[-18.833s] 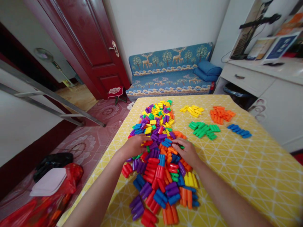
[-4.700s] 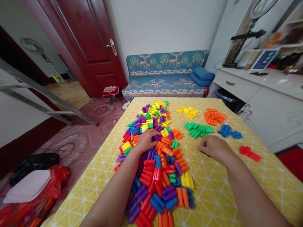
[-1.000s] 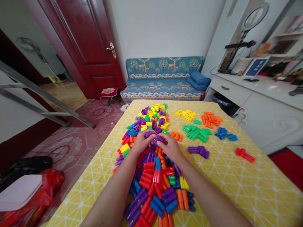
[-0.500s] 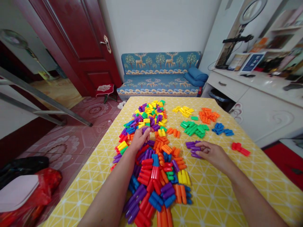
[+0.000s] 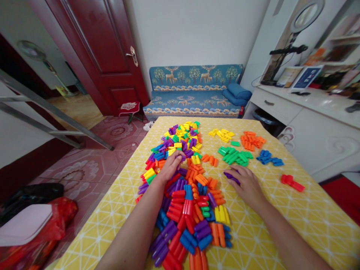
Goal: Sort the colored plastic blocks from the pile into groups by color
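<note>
A long heap of mixed-colour, bullet-shaped plastic building blocks [image 5: 180,210] covers the middle of the table. Over its far half is my left hand [image 5: 171,167], thumb and fingers closed on a purple building block [image 5: 181,158]. To the right of the heap, my right hand [image 5: 246,183] is palm down with its fingers curled over a small group of purple building blocks [image 5: 232,177]. Those blocks are low at the tabletop and partly hidden by the fingers. Beyond that hand lie green blocks [image 5: 234,156]; a few orange blocks [image 5: 209,160] are to its far left.
Sorted by colour on the yellow tablecloth [image 5: 253,240] are yellow blocks [image 5: 222,134], orange blocks [image 5: 252,140], blue blocks [image 5: 269,158] and red blocks [image 5: 292,182]. A blue sofa [image 5: 194,97] stands past the far edge. White cabinets [image 5: 315,127] are on the right.
My right hand has turned palm down over the purple blocks and now covers more of them. My left hand stays over the heap, the purple block showing more clearly. The view has shifted slightly.
</note>
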